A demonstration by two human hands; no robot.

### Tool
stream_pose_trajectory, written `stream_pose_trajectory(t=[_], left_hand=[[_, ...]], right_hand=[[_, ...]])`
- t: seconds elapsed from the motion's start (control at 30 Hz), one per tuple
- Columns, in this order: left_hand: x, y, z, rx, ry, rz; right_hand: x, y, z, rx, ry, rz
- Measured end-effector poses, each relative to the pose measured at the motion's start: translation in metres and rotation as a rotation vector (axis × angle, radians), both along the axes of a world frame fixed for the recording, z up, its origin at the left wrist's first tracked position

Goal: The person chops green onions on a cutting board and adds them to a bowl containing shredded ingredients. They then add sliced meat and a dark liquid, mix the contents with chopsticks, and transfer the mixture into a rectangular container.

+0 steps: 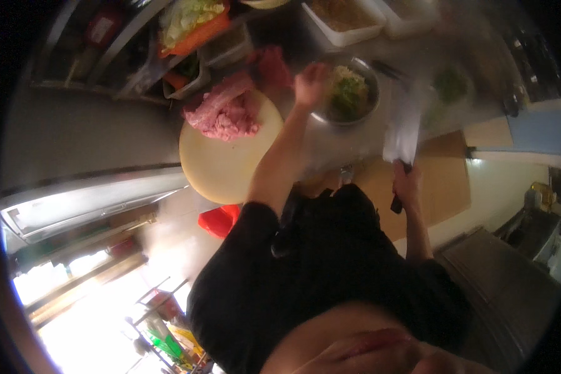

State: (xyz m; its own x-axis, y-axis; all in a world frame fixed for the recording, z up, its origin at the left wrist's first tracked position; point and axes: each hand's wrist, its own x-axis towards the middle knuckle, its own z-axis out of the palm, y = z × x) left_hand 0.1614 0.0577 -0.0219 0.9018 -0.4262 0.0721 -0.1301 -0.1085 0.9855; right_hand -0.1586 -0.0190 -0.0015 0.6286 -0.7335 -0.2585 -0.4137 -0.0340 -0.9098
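My right hand [409, 184] is wrapped round the dark handle of a cleaver [402, 132], whose broad, pale blade points away from me over the counter. My left hand [311, 85] is at the left rim of a round metal bowl [372, 107]. Its fingers are blurred, so whether they grip the rim is unclear. In the bowl lie chopped greens [349, 93] and some pale shreds. Left of my forearm, raw pink meat [225, 112] is heaped on the far part of a round, cream-coloured cutting board [215, 168]. A darker red piece of meat [271, 67] lies beyond it.
An orange container [196, 37] of pale leafy vegetable stands at the far left, beside smaller tubs. White trays [343, 34] line the back. More greens [449, 84] appear at right. A red bag-like thing [219, 220] shows below the board. A metal-topped surface [489, 280] stands at lower right.
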Motion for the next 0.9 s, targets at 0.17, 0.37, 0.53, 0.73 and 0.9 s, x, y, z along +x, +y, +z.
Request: stream_pose_trajectory(t=[0.17,0.37,0.53,0.73,0.9], left_hand=[[0.036,0.017,0.079,-0.236,-0.014,0.158],[0.004,0.024,0.110,0.008,-0.406,-0.099],[-0.008,0.055,0.080,0.201,-0.326,-0.090],[0.004,0.079,0.061,0.240,-0.373,-0.077],[-0.006,0.114,0.046,0.281,0.027,-0.007]], right_hand=[[0.024,-0.021,-0.013,-0.158,0.234,0.576],[0.143,0.098,-0.059,-0.526,-0.155,1.176],[0.218,0.187,-0.113,-0.522,-0.221,1.329],[0.249,0.188,-0.117,-0.734,-0.618,1.196],[0.155,0.059,-0.101,-0.655,-0.365,1.321]])
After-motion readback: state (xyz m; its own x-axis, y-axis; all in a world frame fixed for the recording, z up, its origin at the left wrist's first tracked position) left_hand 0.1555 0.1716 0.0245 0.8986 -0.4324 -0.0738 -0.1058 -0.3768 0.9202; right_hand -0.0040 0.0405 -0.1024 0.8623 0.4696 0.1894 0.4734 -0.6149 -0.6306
